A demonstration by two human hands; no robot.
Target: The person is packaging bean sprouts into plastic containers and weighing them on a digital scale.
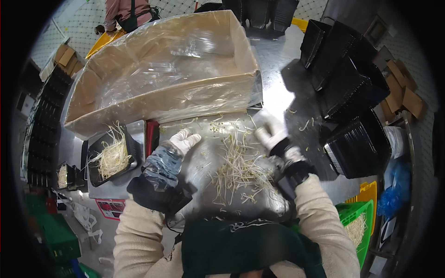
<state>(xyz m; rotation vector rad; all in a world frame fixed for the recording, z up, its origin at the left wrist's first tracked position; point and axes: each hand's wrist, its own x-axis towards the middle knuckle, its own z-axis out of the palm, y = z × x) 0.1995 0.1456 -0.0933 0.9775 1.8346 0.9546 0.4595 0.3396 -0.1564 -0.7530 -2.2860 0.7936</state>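
My left hand (184, 140), in a white glove, rests low over the metal table, fingers pointing right and nothing visible in them. To the right, my right hand (273, 130), also gloved, is blurred by motion. Its fingers look apart, and I see nothing held between them. Between and below the hands lies a loose pile of bean sprouts (240, 166) on the metal tabletop (201, 163). Left of my left hand, a black plastic tray (131, 147) heaped with sprouts (113, 158) sits on a weighing scale (141, 127), its red part (152, 135) beside it.
A large carton lined with clear plastic (205, 95) stands behind the hands. Stacked black trays (358, 146) line the right side. A smaller filled tray (71, 177) sits far left. A green crate (366, 229) holding sprouts is low right. Another person (121, 14) is beyond the carton.
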